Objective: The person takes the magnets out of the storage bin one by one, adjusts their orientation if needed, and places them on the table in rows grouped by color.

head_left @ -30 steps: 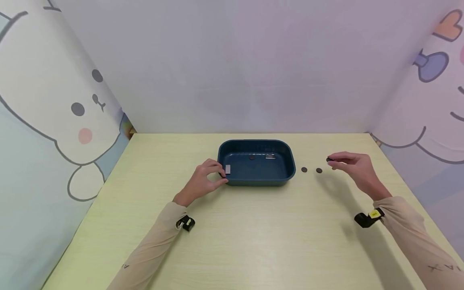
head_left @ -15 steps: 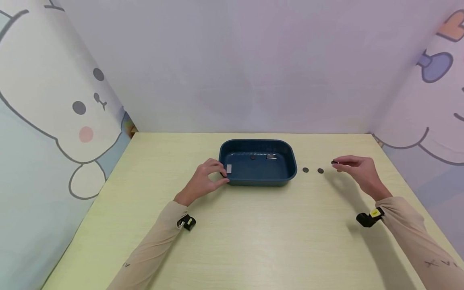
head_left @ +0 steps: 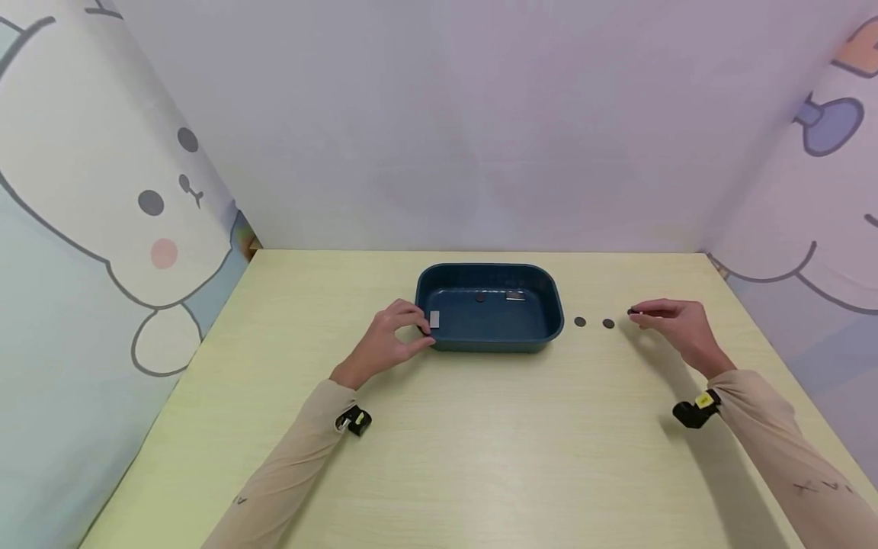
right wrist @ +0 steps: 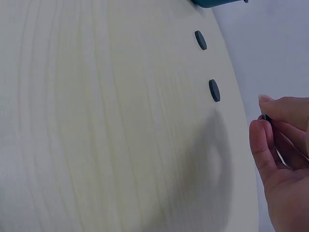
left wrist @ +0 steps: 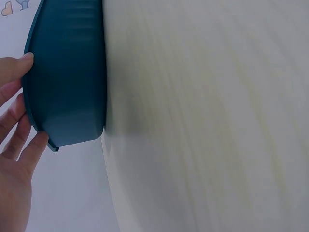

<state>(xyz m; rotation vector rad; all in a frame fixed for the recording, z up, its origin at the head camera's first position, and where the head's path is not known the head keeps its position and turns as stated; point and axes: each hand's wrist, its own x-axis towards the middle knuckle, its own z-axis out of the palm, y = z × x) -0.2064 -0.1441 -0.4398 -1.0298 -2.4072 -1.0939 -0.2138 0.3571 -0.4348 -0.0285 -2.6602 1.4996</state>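
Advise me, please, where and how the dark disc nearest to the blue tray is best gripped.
Pinching the nearest dark disc by the near and far edges, coming down from the person's side, seems best. It lies flat on the table with only a thin rim to hold, and the blue tray stands to its left, another dark disc to its right.

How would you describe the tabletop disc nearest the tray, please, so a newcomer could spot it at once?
On the pale table, find the blue tray. From it, look rightward in the head view toward the right hand. Yours is the dark disc closer to the tray; the other tabletop disc lies nearer the hand.
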